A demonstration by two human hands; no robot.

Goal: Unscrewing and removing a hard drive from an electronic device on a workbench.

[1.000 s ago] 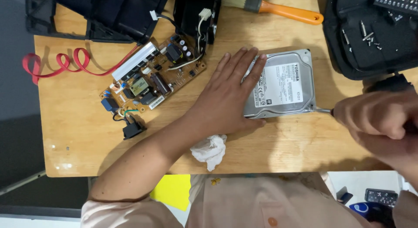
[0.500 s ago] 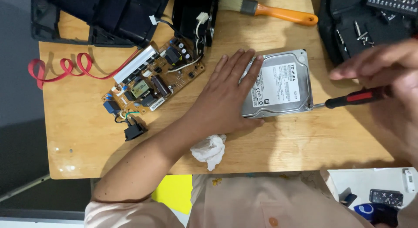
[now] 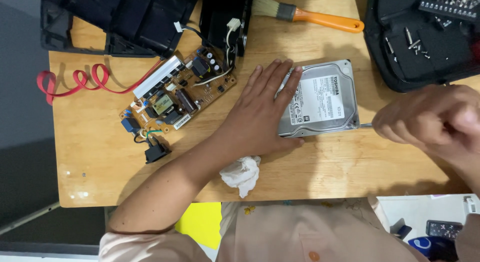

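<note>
A silver hard drive (image 3: 325, 99) with a white label lies flat on the wooden table (image 3: 100, 162). My left hand (image 3: 262, 109) rests palm down on the drive's left edge, fingers spread, holding it still. My right hand (image 3: 432, 117) is closed around a screwdriver. Only the metal shaft (image 3: 365, 125) shows, its tip touching the drive's lower right corner. The handle is hidden inside the fist.
A brown circuit board (image 3: 175, 94) with wires lies left of the drive. A red cable (image 3: 75, 82), black casing parts (image 3: 125, 17), an orange-handled brush (image 3: 310, 17), a black tray with screws (image 3: 415, 42) and a crumpled white tissue (image 3: 242, 174) surround it.
My right hand has closed fully over the screwdriver handle and brought its tip back to the drive's lower right corner. The left hand stays on the drive.
</note>
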